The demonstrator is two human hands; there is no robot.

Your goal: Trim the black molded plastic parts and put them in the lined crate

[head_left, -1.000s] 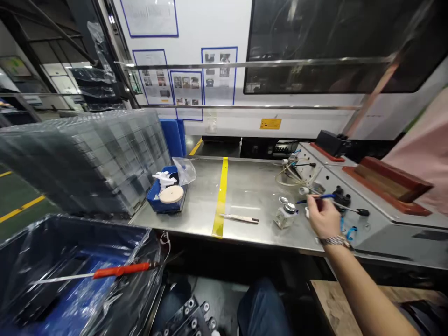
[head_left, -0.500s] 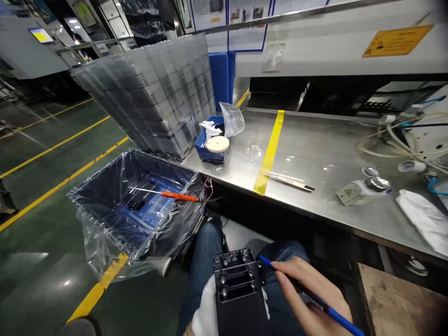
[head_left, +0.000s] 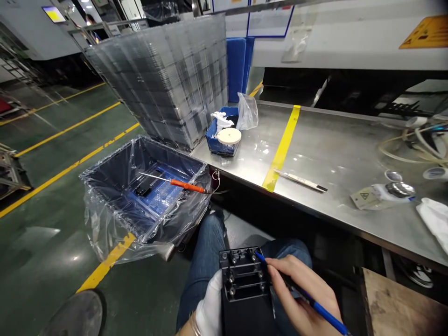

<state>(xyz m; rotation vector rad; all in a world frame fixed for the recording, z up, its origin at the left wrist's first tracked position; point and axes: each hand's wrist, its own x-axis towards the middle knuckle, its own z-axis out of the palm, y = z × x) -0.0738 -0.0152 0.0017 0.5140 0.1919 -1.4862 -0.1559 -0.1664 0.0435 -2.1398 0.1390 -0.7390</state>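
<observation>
A black plastic part (head_left: 245, 289) with several round studs rests on my lap over my blue jeans. My left hand (head_left: 208, 310), in a white glove, grips it from the left side below. My right hand (head_left: 303, 298) is closed on a thin blue-handled tool (head_left: 315, 305), held like a pen. The tool's tip touches the part's upper right corner, next to a stud.
A steel table (head_left: 332, 154) with a yellow stripe carries a small blue tray (head_left: 215, 142) with a white disc, a white stick, a small bottle (head_left: 385, 192) and hoses. A plastic-lined blue bin (head_left: 140, 196) holding an orange-handled screwdriver (head_left: 187, 185) stands at left. Clear trays (head_left: 171, 79) are stacked behind.
A second ago my right hand was up at the table with the blue tool. It has come down to the black part on my lap, and the tip now touches it.
</observation>
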